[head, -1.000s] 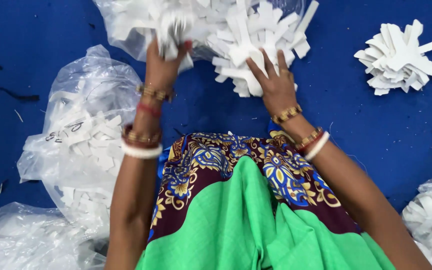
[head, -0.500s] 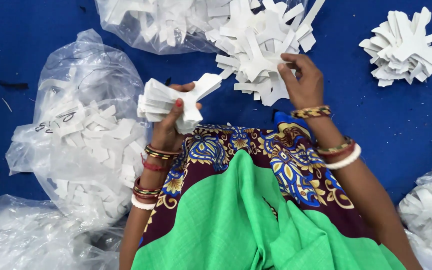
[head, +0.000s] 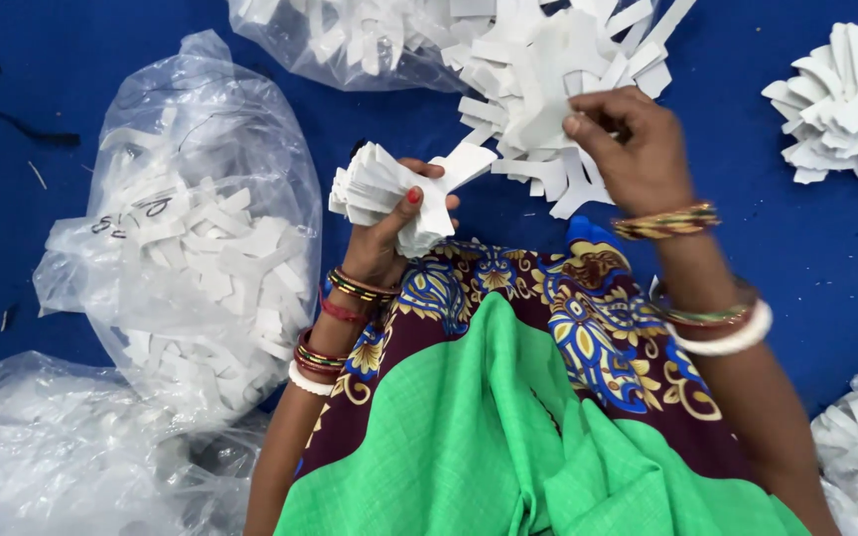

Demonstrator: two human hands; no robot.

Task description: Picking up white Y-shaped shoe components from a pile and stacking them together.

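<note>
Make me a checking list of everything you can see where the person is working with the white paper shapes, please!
Surface: blue floor cloth, small dark scraps on it.
Job's things: stack of white cut shapes in left hand; loose pile of white shapes under right hand.
Clutter: clear bag of white shapes at left; another bag at top; separate white pile at right.
Hands: left shut on the stack; right pinching a shape on the pile.
Cables: nothing seen.
Surroundings: green and patterned clothing.
</note>
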